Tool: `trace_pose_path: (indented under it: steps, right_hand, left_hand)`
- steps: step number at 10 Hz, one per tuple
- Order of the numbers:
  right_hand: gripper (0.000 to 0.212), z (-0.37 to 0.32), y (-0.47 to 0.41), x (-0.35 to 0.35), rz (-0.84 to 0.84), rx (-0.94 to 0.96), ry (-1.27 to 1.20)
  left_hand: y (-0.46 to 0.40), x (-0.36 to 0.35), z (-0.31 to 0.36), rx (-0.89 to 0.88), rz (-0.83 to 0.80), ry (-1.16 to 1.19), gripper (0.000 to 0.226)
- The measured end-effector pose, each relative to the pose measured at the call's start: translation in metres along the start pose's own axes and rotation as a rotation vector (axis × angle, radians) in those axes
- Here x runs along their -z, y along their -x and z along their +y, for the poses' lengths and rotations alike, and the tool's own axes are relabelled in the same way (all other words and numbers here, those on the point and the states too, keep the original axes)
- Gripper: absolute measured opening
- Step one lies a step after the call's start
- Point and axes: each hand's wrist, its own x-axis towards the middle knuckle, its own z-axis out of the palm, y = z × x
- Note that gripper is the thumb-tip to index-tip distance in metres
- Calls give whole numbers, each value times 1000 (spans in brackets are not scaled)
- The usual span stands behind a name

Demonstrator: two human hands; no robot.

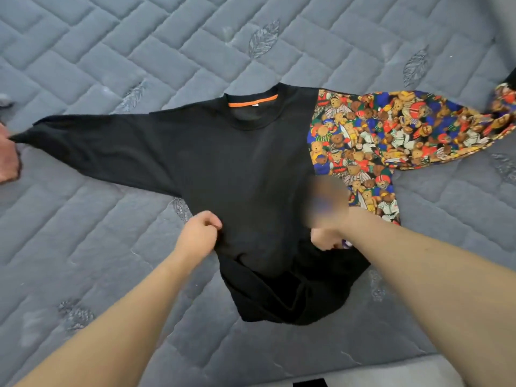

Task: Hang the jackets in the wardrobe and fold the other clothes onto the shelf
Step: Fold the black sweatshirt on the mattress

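Observation:
A black sweatshirt (237, 163) with an orange neck band lies spread flat on the mattress, neck pointing away from me. Its right side and right sleeve (391, 129) are a bright teddy-bear print; its left sleeve (92, 143) is black and stretched out to the left. My left hand (199, 233) pinches the black cloth at the lower left side of the body. My right hand (325, 236), partly blurred, grips the cloth at the lower right side. The hem below my hands is bunched and folded under.
A grey quilted mattress (111, 65) with a brick and leaf pattern fills the view. Another person's hand (8, 160) at the left edge touches the end of the black sleeve. The mattress's near edge runs along the bottom.

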Motion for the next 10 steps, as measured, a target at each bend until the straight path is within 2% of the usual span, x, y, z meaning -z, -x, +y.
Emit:
trace_pose_path:
  steps: [1,2,3,4,5,6,7,8,9,10]
  right_hand:
    - [31,-16,24,-8,-176,-45,154]
    - [38,-42,29,-5,-289,-216,482]
    - [44,-56,7,-16,36,-10,364]
    - [43,-74,-8,-25,166,192,186]
    - [43,-97,-10,-26,57,140,98]
    - [41,-108,-9,-29,-28,100,122]
    - [46,-118,-1,-39,-202,84,211]
    - [53,-134,9,-50,-291,95,291]
    - [51,-163,23,-61,-309,168,350]
    - [39,-192,39,-85,-413,232,577]
  left_hand:
    - [-16,21,-40,342,117,298,24]
    - [-6,-10,-55,444,-227,297,22]
    - [16,-38,-56,473,-451,244,30]
    - [21,-44,-58,495,-412,458,28]
    - [19,-35,-61,430,-304,625,23]
    - [19,-16,-64,326,-160,598,22]
    - [27,11,-68,274,93,601,19]
    - [52,41,-77,105,388,653,19]
    - [103,57,-93,-2,679,680,23]
    - [153,36,-146,307,777,455,17]
